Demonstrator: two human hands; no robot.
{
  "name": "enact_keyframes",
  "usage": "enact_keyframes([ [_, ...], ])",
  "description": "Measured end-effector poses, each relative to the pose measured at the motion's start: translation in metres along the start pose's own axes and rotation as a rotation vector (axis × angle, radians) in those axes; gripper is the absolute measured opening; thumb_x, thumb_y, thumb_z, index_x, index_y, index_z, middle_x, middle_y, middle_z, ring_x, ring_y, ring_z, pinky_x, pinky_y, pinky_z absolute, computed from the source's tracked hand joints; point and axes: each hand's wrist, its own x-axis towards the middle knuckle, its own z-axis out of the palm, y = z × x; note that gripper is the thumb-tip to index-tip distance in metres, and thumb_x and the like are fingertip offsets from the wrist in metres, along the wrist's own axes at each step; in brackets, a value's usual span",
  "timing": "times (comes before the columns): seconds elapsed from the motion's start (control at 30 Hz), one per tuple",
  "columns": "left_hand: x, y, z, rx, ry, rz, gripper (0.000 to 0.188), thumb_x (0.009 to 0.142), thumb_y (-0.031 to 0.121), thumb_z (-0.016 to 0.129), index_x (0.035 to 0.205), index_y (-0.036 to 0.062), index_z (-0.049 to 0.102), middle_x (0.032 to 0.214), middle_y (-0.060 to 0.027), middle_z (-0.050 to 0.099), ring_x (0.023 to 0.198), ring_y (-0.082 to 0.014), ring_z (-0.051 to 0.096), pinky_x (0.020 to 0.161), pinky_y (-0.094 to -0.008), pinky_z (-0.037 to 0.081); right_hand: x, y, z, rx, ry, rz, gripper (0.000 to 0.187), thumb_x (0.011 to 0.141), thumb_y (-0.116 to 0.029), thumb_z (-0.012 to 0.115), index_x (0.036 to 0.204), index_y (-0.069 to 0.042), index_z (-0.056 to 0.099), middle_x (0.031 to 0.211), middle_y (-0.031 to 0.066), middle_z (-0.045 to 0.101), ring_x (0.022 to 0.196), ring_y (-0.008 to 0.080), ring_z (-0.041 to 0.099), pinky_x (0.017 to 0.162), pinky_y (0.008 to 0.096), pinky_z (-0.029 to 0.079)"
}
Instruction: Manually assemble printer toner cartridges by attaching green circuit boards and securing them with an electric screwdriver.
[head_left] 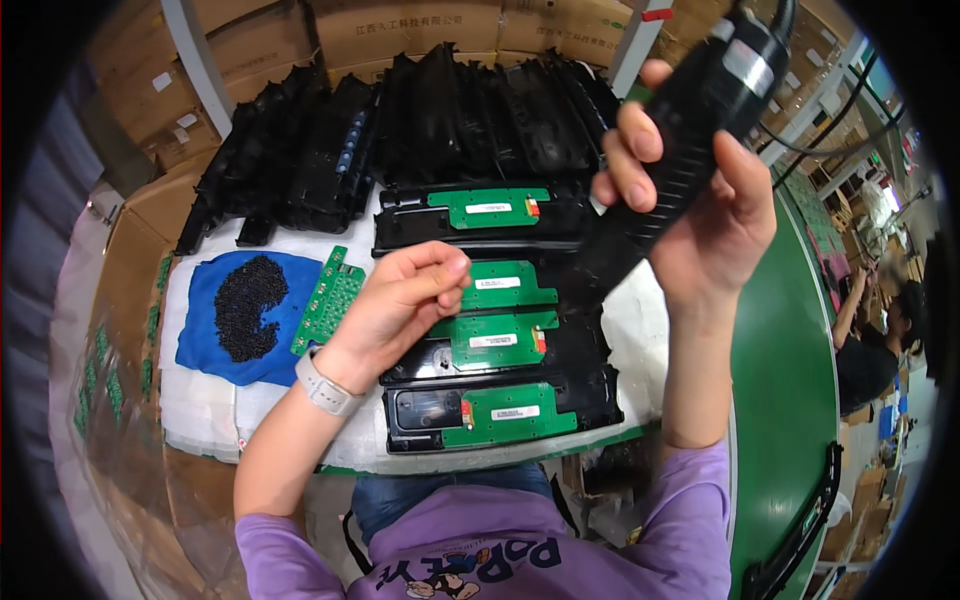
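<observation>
The right hand has its grip clamped around a black corded electric screwdriver, above black housings — the left hand's fingertips meet by green circuit boards, anything between them hidden.

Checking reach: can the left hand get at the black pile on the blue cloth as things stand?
Probably yes: the left hand is nearby, and the black pile lies uncovered; the green board between them stops short of it.

A black, corded screwdriver with a ribbed body slants down leftward, its lower end blurred against black plastic trays. Four white-labelled green circuit boards lie flat in these trays, one behind another.
</observation>
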Motion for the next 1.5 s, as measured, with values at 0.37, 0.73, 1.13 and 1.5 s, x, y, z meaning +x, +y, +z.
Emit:
enact_keyframes([
  [0.37,-0.016,-0.008,-0.004,0.066,0.08,-0.048,0.016,0.088,0.011,0.057,0.095,-0.004,0.06,0.084,-0.0104,0.062,0.058,-0.0059,0.046,0.054,-0.0174,0.039,0.016,0.041,-0.008,0.173,-0.134,-0.15,0.053,0.09,-0.047,0.043,0.123,-0.005,0.044,0.066,0.0001,0.044,0.05,0.0113,0.044,0.062,0.0314,0.042],
  [0.73,-0.014,-0.009,-0.006,0.224,0.089,-0.028,0.013,0.081,0.001,0.063,0.092,-0.0045,0.062,0.084,-0.0111,0.064,0.058,-0.0055,0.051,0.052,-0.016,0.041,0.011,0.053,-0.011,0.177,-0.122,-0.129,0.048,0.09,-0.046,0.042,0.117,-0.006,0.047,0.066,0.0003,0.045,0.048,0.0116,0.042,0.061,0.0311,0.041],
  [1.13,-0.021,-0.005,0.003,0.352,0.289,0.172,0.012,0.079,0.002,0.066,0.09,-0.0031,0.064,0.071,-0.004,0.062,0.055,-0.0032,0.049,0.049,-0.0155,0.039,0.028,0.062,0.006,0.245,0.35,-0.095,0.029,0.085,-0.034,0.053,0.088,-0.005,0.05,0.056,0.0035,0.046,0.043,0.0141,0.046,0.048,0.031,0.042],
  [1.5,-0.016,0.001,-0.008,0.296,0.445,0.219,0.028,0.093,0.018,0.042,0.097,-0.0049,0.057,0.088,-0.0105,0.062,0.065,-0.0094,0.05,0.061,-0.0205,0.039,0.032,0.089,-0.01,-0.362,0.058,-0.037,0.026,0.081,-0.023,0.053,0.097,-0.002,0.047,0.056,0.0042,0.044,0.04,0.0128,0.042,0.044,0.0278,0.039],
])
